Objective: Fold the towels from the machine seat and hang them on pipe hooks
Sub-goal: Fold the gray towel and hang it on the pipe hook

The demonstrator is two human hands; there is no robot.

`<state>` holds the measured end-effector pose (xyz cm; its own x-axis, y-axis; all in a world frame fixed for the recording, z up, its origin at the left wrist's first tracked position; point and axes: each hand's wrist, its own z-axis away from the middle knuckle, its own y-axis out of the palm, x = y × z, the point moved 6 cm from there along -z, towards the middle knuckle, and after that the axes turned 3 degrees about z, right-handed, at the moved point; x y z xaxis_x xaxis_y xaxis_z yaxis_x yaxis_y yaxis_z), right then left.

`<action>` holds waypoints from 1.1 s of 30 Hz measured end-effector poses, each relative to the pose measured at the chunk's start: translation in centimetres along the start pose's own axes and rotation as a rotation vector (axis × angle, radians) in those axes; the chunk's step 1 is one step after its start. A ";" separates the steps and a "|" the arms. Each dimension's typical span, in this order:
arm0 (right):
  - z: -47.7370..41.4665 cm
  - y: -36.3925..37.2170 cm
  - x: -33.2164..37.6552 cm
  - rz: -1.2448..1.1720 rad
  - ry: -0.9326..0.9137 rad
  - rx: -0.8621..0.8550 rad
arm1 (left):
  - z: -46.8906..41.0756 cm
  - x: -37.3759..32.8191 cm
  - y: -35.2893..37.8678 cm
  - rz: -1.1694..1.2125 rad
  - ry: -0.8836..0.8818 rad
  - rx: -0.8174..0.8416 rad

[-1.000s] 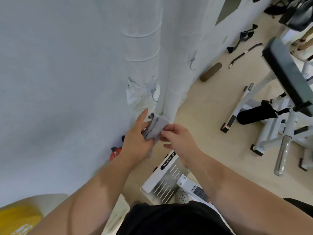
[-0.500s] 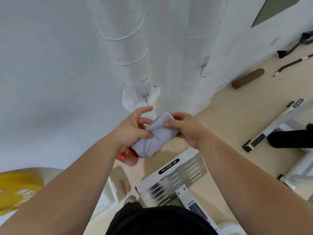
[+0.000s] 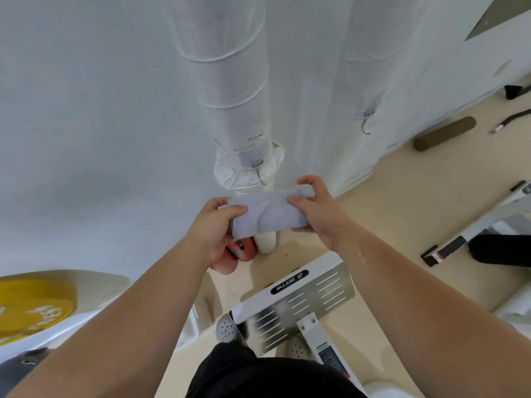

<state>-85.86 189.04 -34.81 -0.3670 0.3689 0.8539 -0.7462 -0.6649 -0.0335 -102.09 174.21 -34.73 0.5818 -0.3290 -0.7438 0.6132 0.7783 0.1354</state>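
Wrapped pipes [image 3: 230,81], hands [image 3: 214,226] [image 3: 320,215] pinching towel [image 3: 270,215] ends

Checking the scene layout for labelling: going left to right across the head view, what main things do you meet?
yellow weight plate → left hand → towel, held between both hands → right hand → hook on the right-side pipe → brown roller on the floor

Head camera looks steeply down, close over the towel [image 3: 267,215].
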 end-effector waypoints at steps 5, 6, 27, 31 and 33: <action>-1.3 0.6 1.8 -0.145 -0.119 0.151 | -1.3 -1.1 1.1 0.068 0.040 -0.122; -1.5 0.5 1.8 -0.114 -0.135 0.200 | -1.5 -1.5 1.1 0.046 0.044 -0.139; -8.0 1.0 4.2 0.528 -0.599 0.114 | -3.8 -3.3 0.9 -0.390 0.540 -0.269; -9.2 0.6 5.3 0.522 -0.794 0.047 | -4.0 -3.4 0.9 -0.436 0.663 -0.286; -9.8 0.4 5.4 0.524 -0.813 0.042 | -3.9 -3.6 0.9 -0.494 0.752 -0.291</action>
<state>-93.60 197.08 -35.32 -0.1398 -0.5324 0.8349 -0.5710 -0.6455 -0.5072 -105.71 178.15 -34.47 -0.2681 -0.3051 -0.9138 0.4813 0.7793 -0.4014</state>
